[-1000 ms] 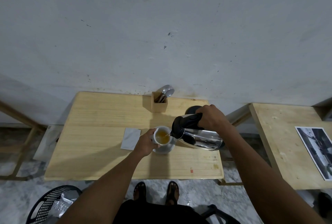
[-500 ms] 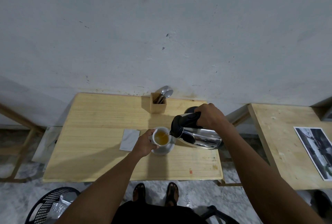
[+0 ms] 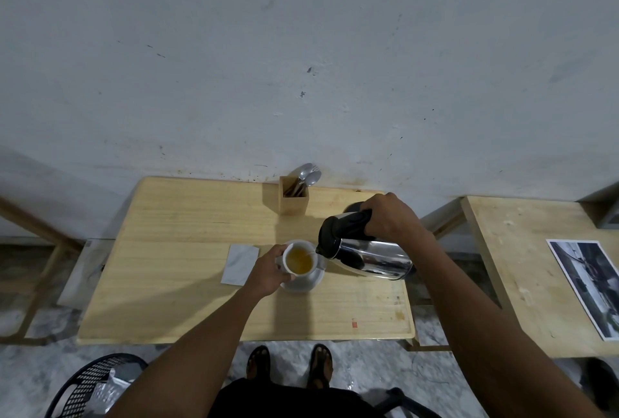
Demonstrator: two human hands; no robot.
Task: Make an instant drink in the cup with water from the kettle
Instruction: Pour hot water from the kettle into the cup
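A white cup (image 3: pixel 299 259) holding amber liquid sits on a white saucer (image 3: pixel 306 283) near the middle of the wooden table (image 3: pixel 174 236). My left hand (image 3: pixel 268 271) grips the cup's left side. My right hand (image 3: pixel 390 218) holds the black handle of a steel kettle (image 3: pixel 363 255), which is tipped to the left with its spout over the cup's right rim. A thin stream of water runs from the spout into the cup.
A silver sachet (image 3: pixel 239 264) lies left of the cup. A wooden holder with spoons (image 3: pixel 294 195) stands at the table's back edge. The kettle's black base (image 3: pixel 351 207) is behind my right hand. A second table (image 3: pixel 522 270) with a photo print (image 3: pixel 589 283) stands right; a black basket (image 3: pixel 90 387) sits on the floor.
The kettle stays tipped over the cup and water keeps running in. Both hands hold their grips, with hardly any shift in position.
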